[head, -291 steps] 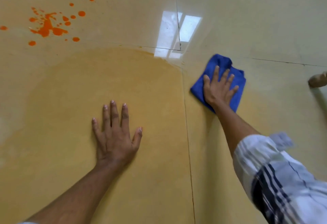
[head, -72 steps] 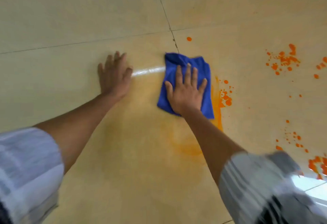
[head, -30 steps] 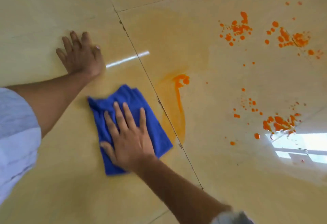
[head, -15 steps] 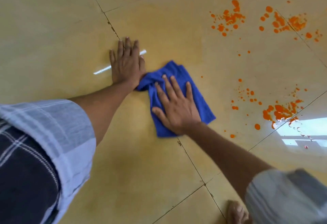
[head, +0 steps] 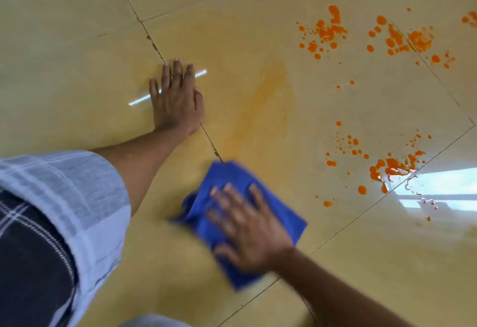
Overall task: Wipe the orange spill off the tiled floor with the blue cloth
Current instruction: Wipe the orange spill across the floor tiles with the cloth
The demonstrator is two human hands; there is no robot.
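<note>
A: Where's the cloth?

B: Near the bottom centre, flat on the floor, bunched a little at its left edge. Its far corner sits just at a tile joint.

A: And who's got it?

B: The right hand presses down on it, palm flat, fingers straight and spread, not curled round it. Hand and cloth are both blurred.

A: The other hand?

B: The left hand lies flat on the floor farther away and to the left, fingers straight and relaxed, gripping nothing. It sits across a tile joint and over a thin bright reflection. It is well apart from the cloth.

A: How does the spill look?

B: Bright orange drops and blotches lie in clusters at far right, and another cluster lies right of the cloth, beside a window reflection. None of them touches the cloth. Between the two hands, a pale orange smear runs from the cloth's far corner away toward the far side.

A: Anything else?

B: A checked sleeve at the near left, rolled above the forearm.
</note>
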